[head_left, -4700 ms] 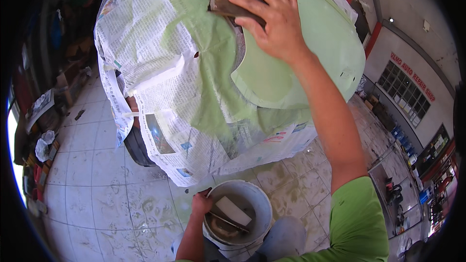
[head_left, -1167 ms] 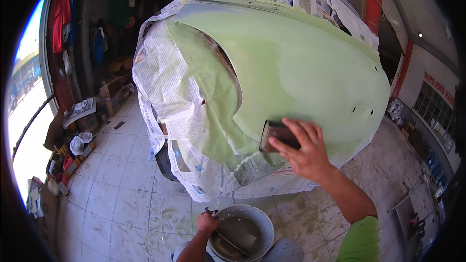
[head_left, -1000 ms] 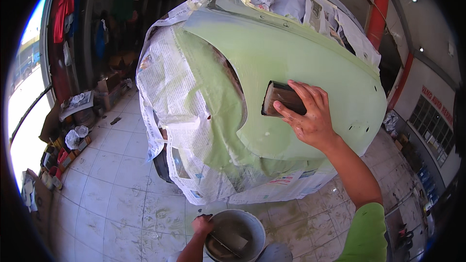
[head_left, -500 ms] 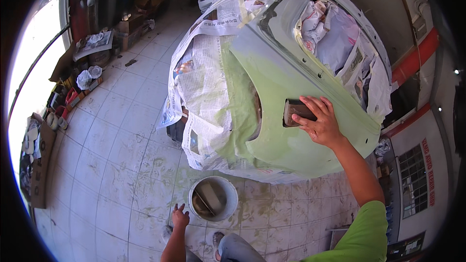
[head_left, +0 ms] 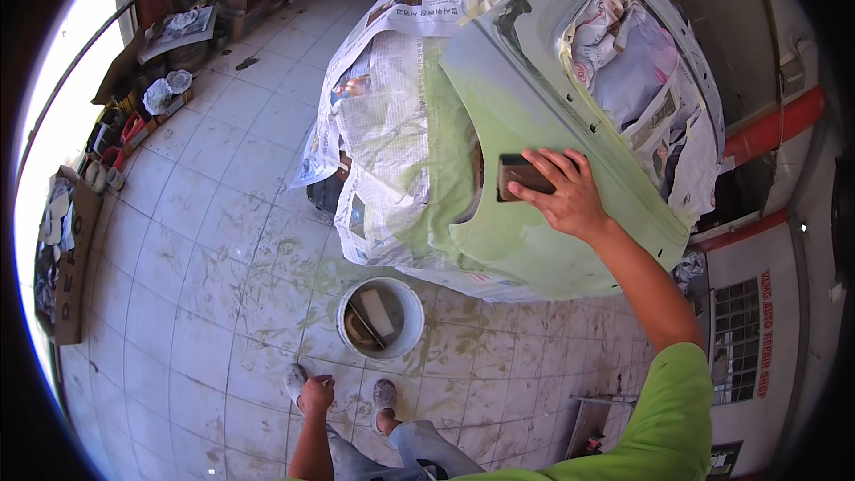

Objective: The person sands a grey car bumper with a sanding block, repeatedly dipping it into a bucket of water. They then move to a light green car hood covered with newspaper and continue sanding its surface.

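Observation:
My right hand (head_left: pixel 565 194) is closed on a dark brown sanding block (head_left: pixel 531 175), pressing it flat against a car body panel (head_left: pixel 534 240). The panel has a patchy green and grey coating, with the block close to the edge of its wheel arch. Newspaper masking (head_left: pixel 387 134) wraps the panel's left side. My left hand (head_left: pixel 316 394) hangs low over the floor with its fingers curled in, and I see nothing in it. Forward and right of that hand stands a white bucket (head_left: pixel 415 325), holding a pale block (head_left: pixel 376 313) and a dark flat piece.
Crumpled paper and plastic (head_left: pixel 628 71) fill the window opening. Cardboard boxes (head_left: pixel 76 258) and assorted containers line the left wall. Tiled floor (head_left: pixel 205 240) with greenish smears spreads around the bucket. A red pipe (head_left: pixel 775 120) runs along the right side.
My right hand has slid the sanding block leftward and slightly up over the panel, toward the wheel arch. My left hand's fingers were spread and are now curled. The view has shifted a little.

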The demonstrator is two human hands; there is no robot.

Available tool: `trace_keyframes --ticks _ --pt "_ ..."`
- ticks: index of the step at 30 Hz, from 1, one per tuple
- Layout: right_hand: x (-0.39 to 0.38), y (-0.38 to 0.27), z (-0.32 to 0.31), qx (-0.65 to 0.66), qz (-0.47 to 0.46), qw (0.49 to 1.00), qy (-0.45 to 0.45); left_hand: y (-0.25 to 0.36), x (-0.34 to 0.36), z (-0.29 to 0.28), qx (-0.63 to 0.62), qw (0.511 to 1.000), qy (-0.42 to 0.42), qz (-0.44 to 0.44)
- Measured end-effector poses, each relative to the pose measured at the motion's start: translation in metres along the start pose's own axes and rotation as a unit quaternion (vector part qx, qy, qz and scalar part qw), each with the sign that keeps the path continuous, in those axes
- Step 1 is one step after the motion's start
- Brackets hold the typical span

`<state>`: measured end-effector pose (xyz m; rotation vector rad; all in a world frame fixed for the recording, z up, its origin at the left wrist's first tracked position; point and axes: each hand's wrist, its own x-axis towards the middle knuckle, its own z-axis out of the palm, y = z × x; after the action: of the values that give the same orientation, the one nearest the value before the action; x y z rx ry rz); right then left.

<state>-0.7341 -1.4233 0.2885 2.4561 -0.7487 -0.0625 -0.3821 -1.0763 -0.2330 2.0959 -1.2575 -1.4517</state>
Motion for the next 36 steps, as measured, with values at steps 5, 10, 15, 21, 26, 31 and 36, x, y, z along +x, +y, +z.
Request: trace_keyframes --ticks 5,10,15,21,26,31,36 --pt "0.096 -0.023 0.024 0.050 0.001 0.998 0.035 0.035 0.019 0.011 -0.042 0.994 -0.024 0.102" --pt "-0.029 0.001 -0.001 -0.027 0.007 1.000 -0.013 -0.014 0.002 0.001 -0.060 0.997 -0.051 0.020" --pt "0.104 -0.010 0.011 0.061 0.014 0.998 0.017 0.037 0.021 0.020 0.009 0.996 -0.083 0.040" --pt "0.013 -0.007 0.008 0.030 0.043 0.999 0.005 0.041 0.014 0.005 -0.048 0.989 -0.137 0.026" --pt "0.037 0.003 0.003 0.052 0.029 0.998 0.015 -0.038 0.000 -0.012 0.063 0.991 -0.111 -0.029" --pt "0.164 0.007 0.031 0.035 0.093 0.990 0.098 0.039 0.027 0.011 -0.069 0.990 -0.112 0.060" --pt "0.078 0.008 0.008 0.022 0.044 0.998 0.050 -0.015 -0.010 -0.017 -0.018 0.990 -0.140 0.029"
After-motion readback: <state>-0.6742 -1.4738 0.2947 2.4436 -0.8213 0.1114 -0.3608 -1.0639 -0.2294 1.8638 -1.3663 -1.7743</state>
